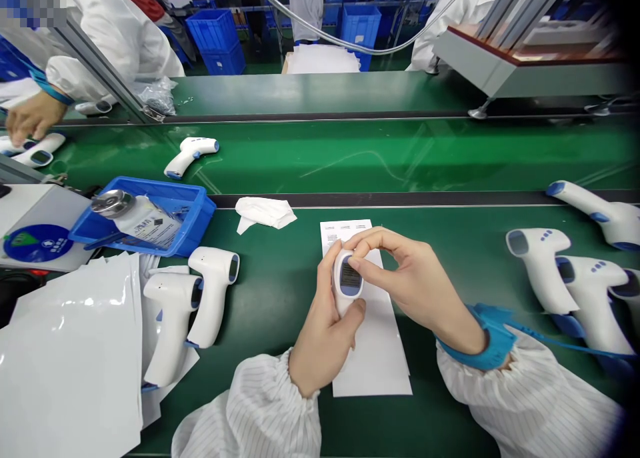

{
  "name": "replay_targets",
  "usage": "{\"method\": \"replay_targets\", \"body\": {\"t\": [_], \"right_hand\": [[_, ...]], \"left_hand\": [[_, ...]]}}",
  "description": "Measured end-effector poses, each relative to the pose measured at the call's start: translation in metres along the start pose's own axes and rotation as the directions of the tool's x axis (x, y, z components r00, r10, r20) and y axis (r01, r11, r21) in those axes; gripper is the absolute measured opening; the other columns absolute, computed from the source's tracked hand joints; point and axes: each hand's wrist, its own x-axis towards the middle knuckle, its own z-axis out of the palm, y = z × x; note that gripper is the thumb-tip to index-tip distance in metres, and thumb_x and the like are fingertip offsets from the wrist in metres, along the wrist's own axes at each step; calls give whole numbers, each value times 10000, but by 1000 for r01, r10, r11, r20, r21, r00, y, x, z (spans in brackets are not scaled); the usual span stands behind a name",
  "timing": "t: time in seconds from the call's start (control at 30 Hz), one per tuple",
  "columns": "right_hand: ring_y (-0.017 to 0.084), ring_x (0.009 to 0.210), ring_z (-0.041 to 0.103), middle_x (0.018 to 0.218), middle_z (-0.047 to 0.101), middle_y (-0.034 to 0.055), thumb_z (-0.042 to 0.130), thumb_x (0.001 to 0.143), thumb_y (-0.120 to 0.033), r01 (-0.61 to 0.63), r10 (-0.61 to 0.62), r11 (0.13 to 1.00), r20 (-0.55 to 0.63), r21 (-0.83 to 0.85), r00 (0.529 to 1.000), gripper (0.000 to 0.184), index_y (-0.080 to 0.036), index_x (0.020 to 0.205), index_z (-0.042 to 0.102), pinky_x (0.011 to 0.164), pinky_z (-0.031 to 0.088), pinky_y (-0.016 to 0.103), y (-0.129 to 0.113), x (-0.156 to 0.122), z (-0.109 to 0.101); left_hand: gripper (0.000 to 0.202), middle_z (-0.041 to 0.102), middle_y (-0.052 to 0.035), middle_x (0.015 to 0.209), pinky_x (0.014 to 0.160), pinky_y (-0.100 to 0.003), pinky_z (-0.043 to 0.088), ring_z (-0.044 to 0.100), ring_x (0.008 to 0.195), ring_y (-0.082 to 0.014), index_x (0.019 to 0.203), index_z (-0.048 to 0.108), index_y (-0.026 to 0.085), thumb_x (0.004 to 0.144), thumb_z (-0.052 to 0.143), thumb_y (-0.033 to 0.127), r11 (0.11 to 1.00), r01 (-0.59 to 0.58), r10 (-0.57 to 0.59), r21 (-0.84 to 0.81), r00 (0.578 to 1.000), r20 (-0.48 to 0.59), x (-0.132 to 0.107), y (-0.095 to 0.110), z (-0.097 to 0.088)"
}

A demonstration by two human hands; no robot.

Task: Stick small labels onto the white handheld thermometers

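My left hand (pixel 325 331) is wrapped round a white infrared thermometer (pixel 344 303), its small screen (pixel 350 278) facing up toward me. My right hand (pixel 400 278) is closed in a pinch at the screen's upper edge, thumb and forefinger touching the thermometer's head. Whatever thin thing may be between those fingertips is too small to make out. Beneath both hands lies a white printed sheet (pixel 373 371), partly covered by them. A blue wrist strap (pixel 480 341) with a cord circles my right wrist.
Left of me are two thermometers (pixel 215 298), white sheets (pixel 75 358) and a blue tray (pixel 200 211) holding a metal-topped bottle. A crumpled white cloth (pixel 265 211) lies ahead. Several thermometers (pixel 545 265) rest at right. Another sits on the green belt (pixel 325 155); a co-worker's hand (pixel 35 115) reaches in far left.
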Motion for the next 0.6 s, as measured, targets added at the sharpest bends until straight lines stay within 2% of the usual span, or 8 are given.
{"method": "replay_targets", "body": {"t": [0.3, 0.47, 0.53, 0.6], "right_hand": [[215, 968, 683, 965, 734, 14, 649, 829, -207, -3, 3, 1000, -9, -7, 1000, 88, -237, 748, 635, 936, 519, 411, 0, 1, 1], [217, 972, 684, 966, 735, 16, 649, 829, -205, -1, 1, 1000, -12, -3, 1000, 88, -236, 747, 636, 935, 518, 411, -1, 1, 1], [210, 964, 684, 955, 736, 11, 648, 828, -195, 5, -6, 1000, -14, -4, 1000, 95, -236, 744, 634, 930, 519, 401, -2, 1, 1], [206, 960, 684, 947, 738, 8, 643, 830, -187, 15, -15, 1000, -15, -5, 1000, 99, -237, 746, 633, 928, 518, 397, -2, 1, 1]], "left_hand": [[731, 392, -67, 1479, 470, -265, 475, 478, 551, -69, 1512, 155, 473, 925, 559, 311, 1000, 6, -6, -2, 1000, -12, 0, -1, 0], [744, 443, -69, 1434, 444, -258, 451, 473, 550, -74, 1512, 199, 451, 895, 596, 328, 998, -37, 36, -47, 999, -31, 0, -1, 1], [706, 436, -72, 1437, 463, -268, 468, 479, 546, -69, 1506, 224, 443, 902, 574, 340, 997, -35, 34, -73, 999, -20, -1, 0, 0], [659, 492, -82, 1362, 475, -271, 468, 474, 516, -62, 1515, 211, 427, 932, 513, 372, 995, -5, 5, -98, 1000, 0, -1, 1, -1]]}}
